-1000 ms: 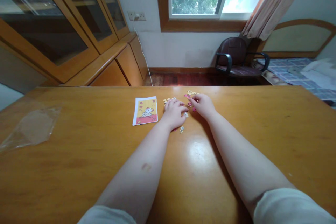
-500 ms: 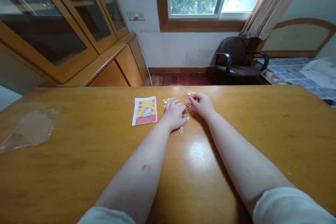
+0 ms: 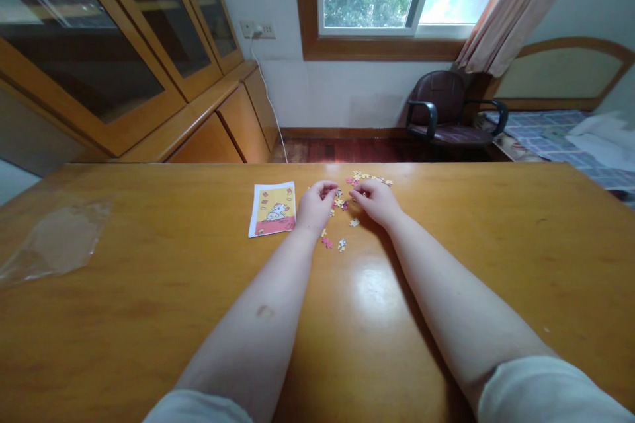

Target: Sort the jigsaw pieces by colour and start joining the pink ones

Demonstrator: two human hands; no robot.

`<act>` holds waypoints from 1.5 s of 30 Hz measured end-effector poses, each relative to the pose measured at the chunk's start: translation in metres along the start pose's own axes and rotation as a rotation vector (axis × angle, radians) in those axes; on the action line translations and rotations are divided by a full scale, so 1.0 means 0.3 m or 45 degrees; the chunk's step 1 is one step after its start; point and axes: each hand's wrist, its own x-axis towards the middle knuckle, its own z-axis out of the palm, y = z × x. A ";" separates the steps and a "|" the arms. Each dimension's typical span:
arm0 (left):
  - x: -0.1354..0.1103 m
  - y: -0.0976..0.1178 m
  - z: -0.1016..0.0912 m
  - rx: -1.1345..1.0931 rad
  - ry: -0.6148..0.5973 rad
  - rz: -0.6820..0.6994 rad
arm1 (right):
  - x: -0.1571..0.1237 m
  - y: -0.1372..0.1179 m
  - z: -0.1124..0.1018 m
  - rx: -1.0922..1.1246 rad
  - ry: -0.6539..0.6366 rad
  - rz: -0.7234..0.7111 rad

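Note:
Small yellow, pink and white jigsaw pieces (image 3: pixel 342 201) lie scattered on the far middle of a wooden table (image 3: pixel 149 291). My left hand (image 3: pixel 313 205) rests among them with its fingers curled, just right of a picture card (image 3: pixel 272 208) that shows a white cartoon figure on yellow and red. My right hand (image 3: pixel 376 199) lies palm down beside it, its fingertips pinched at pieces near the pile. What either hand holds is too small to make out. A few loose pieces (image 3: pixel 333 242) lie nearer me, between the two wrists.
A crumpled clear plastic bag (image 3: pixel 57 238) lies at the table's left edge. Beyond the table stand wooden glass-door cabinets (image 3: pixel 124 59) on the left, a dark office chair (image 3: pixel 449 112) under the window, and a bed (image 3: pixel 585 139) at the right.
My left hand has shifted left and slightly away, uncovering several pieces beneath it. My right hand has drawn a little left toward the pile, uncovering pieces at its far right.

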 end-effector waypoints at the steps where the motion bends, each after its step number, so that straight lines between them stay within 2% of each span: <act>1: 0.001 -0.002 0.002 -0.032 0.003 -0.001 | 0.000 -0.003 0.001 0.009 -0.017 -0.013; 5: 0.000 -0.001 0.001 -0.046 -0.018 -0.002 | -0.003 -0.016 0.001 0.055 -0.053 -0.068; 8: -0.004 0.003 -0.012 0.197 0.013 -0.038 | -0.002 -0.018 -0.005 0.039 -0.115 -0.057; 13: -0.016 0.017 -0.035 0.702 0.116 -0.107 | -0.001 -0.006 -0.041 0.086 -0.473 0.034; 16: -0.021 0.025 -0.041 0.844 0.137 -0.134 | -0.005 -0.008 -0.064 0.080 -0.652 -0.001; 19: -0.022 0.033 -0.042 0.892 0.171 -0.090 | -0.009 -0.018 -0.074 -0.003 -0.721 -0.067; 24: -0.022 0.048 -0.038 0.781 0.181 -0.107 | -0.008 -0.039 -0.068 -0.150 -0.673 -0.140; 28: -0.017 0.046 -0.037 0.658 0.214 -0.081 | -0.003 -0.028 -0.057 -0.033 -0.643 -0.085; 30: -0.012 0.037 -0.038 0.565 0.246 -0.108 | 0.003 -0.002 -0.053 -0.070 -0.462 -0.007; 33: -0.001 0.020 -0.038 0.387 0.314 -0.218 | 0.012 0.046 -0.054 -0.347 -0.087 0.085; 35: 0.007 0.008 -0.037 0.284 0.376 -0.263 | 0.014 0.067 -0.055 -0.489 -0.004 0.126; 40: 0.017 -0.013 -0.032 0.094 0.504 -0.257 | 0.006 0.058 -0.046 -0.610 -0.092 0.122; 45: 0.025 -0.020 -0.032 -0.037 0.573 -0.286 | 0.009 0.013 -0.044 -0.428 -0.077 0.051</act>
